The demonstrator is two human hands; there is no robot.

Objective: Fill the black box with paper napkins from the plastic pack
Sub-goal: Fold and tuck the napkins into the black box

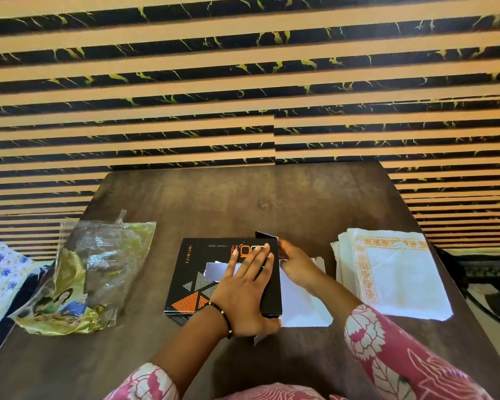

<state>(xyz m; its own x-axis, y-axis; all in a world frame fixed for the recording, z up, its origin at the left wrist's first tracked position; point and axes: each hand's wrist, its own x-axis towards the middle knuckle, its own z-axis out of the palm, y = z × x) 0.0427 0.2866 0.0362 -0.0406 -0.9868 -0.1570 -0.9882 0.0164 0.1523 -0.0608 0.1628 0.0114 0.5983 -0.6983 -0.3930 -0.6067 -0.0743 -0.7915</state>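
Flat left hand point(247, 287) pins black box point(197, 272), orange triangles printed.

The dark brown wooden table point(243, 197) carries four things: a crumpled plastic pack point(84, 278) at the left, the black box point(214, 272) in the middle, one loose white napkin point(300, 307) beside it, and a napkin stack point(393, 272) at the right.

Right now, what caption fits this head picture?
Left hand flat on the black box, right hand at its open end.
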